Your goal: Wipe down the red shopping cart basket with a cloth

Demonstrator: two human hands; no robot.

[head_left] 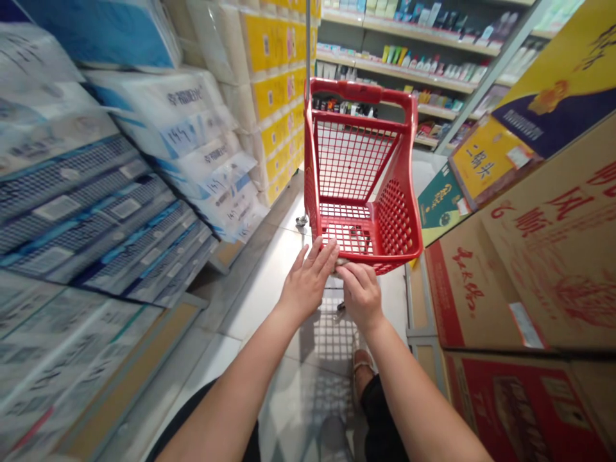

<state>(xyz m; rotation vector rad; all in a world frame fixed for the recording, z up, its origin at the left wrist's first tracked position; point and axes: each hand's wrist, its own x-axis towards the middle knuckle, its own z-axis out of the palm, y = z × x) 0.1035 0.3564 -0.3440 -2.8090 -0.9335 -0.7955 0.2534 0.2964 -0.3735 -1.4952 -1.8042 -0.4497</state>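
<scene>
A red plastic shopping cart (pixel 409 192) with a latticed basket stands in front of me, its near rim at my fingers. My left hand (pixel 308 282) lies over that rim, its fingers reaching forward over the edge and its thumb hidden. Close beside it, my right hand (pixel 360 289) has its fingers bent at the same rim. A small pale bit shows between the two hands, too little to name. No goods show inside the basket. At the cart's far end is a raised red handle (pixel 356 93).
Wrapped paper packs (pixel 202 122) are stacked along the left, with yellow-and-white packs (pixel 272 96) beyond. Cardboard cartons (pixel 481 289) and yellow boxes (pixel 495 157) line the right. Shelves of bottles (pixel 423 64) stand ahead. Pale floor tiles (pixel 283 256) run between the stacks.
</scene>
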